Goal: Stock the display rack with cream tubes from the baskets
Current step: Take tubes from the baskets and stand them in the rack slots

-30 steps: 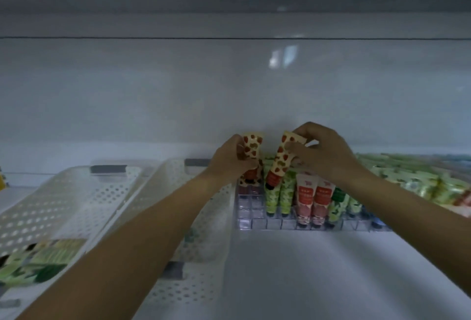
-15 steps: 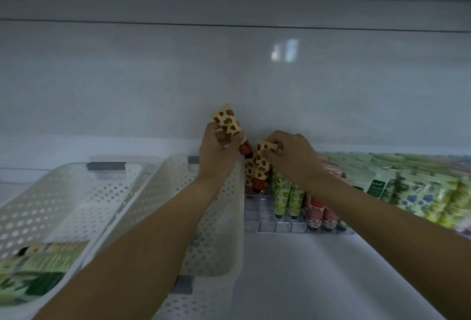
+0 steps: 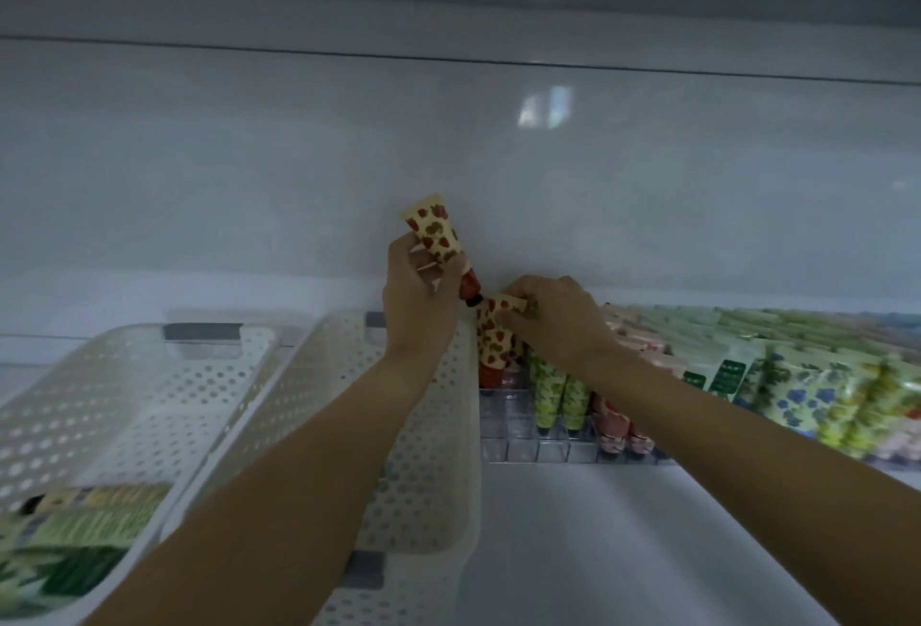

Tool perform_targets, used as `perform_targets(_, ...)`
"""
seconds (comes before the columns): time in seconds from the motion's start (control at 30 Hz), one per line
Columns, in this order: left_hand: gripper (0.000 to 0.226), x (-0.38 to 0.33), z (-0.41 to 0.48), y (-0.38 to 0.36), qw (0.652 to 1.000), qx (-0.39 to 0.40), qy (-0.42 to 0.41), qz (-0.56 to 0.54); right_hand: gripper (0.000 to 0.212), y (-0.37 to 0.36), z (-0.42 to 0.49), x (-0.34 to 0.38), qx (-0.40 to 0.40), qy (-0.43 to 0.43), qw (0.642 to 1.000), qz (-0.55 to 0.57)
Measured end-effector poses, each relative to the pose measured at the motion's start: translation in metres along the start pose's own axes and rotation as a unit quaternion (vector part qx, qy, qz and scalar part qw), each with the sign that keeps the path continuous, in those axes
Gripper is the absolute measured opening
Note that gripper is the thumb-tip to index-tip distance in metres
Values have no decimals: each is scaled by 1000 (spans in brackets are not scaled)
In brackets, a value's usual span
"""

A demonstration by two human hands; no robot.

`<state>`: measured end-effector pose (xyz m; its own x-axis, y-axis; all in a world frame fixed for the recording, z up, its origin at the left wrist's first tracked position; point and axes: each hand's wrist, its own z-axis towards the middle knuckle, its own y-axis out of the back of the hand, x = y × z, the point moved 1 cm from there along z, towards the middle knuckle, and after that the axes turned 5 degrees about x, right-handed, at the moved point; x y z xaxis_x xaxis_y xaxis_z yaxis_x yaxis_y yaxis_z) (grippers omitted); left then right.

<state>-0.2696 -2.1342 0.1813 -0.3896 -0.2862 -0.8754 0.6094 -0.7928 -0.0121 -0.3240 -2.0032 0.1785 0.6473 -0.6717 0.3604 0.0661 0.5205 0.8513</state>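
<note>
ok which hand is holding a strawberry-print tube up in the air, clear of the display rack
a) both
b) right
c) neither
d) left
d: the left hand grips the raised strawberry-print tube tilted above the clear display rack, while the right hand pinches the top of the second strawberry-print tube, whose cap end is down in the rack.

A white shelf [image 3: 623, 550] is seen, closed at the back by a glossy white wall [image 3: 299, 177]. Two perforated white baskets are set on it side by side: the left basket [image 3: 99, 401] and the second basket [image 3: 433, 476] (their rims close together, perhaps touching). Just right of the second basket a clear display rack [image 3: 523, 446] of small square cells is placed. Farther right, a heap of tubes [image 3: 797, 376] is piled beside the rack.
</note>
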Motion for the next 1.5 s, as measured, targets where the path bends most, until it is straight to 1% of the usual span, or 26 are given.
perform_targets(0.07,45,-2,0,0,1000,2,-7,-5,26,-2,-1,3,3,18,1000,-4)
perform_targets(0.2,40,-3,-1,0,1000,13,-22,2,26,-13,-8,6,14,55,991,-119)
perform_targets(0.27,34,-4,-2,0,999,24,-24,-6,27,-12,-7,5,16,53,991,-124)
perform_targets(0.33,30,-5,-2,-1,999,37,-24,-16,28,-3,-4,4,15,40,996,-75)
perform_targets(0.4,29,-5,-3,-3,998,54,-27,-19,30,11,-4,5,-33,29,998,55)
perform_targets(0.47,26,-6,-5,-6,995,85,-36,-29,34,24,-5,11,-99,42,977,183)
perform_targets(0.5,25,-6,-7,-8,993,108,-43,-35,37,29,-4,14,-111,44,968,223)
perform_targets(0.57,24,-8,-10,-13,986,157,-57,-26,43,35,-2,20,-101,41,957,269)
perform_targets(0.6,23,-7,-12,-14,982,181,-57,-15,43,37,-1,22,-96,44,959,264)
perform_targets(0.67,22,-4,-13,-17,974,223,-34,3,32,38,-2,25,-106,65,967,221)
perform_targets(0.73,24,-3,-14,-17,969,248,-9,10,21,37,-3,25,-118,87,970,193)
perform_targets(0.77,23,-2,-13,-16,966,259,-3,22,19,34,-3,22,-117,89,972,181)
perform_targets(0.8,22,-1,-12,-14,962,268,-8,55,18,32,-4,20,-116,86,975,166)
perform_targets(0.83,21,-1,-11,-12,954,277,-24,111,18,30,-3,17,-114,80,978,153)
perform_targets(0.9,23,3,-10,-7,930,292,-64,215,15,26,-4,9,-106,63,982,145)
perform_targets(0.97,28,8,-10,-4,913,304,-79,261,10,23,-5,2,-91,42,984,146)
perform_targets(1.03,30,11,-11,-4,908,303,-83,277,6,19,-7,-4,-73,30,988,132)
perform_targets(1.27,21,16,-8,-5,912,280,-92,284,22,20,-6,-10,-48,14,998,27)
perform_targets(1.4,17,16,-8,-7,910,277,-101,291,25,18,-4,-6,-31,31,996,-78)
perform_targets(1.5,17,17,-9,-7,908,271,-108,302,27,11,-7,-3,24,26,992,-123)
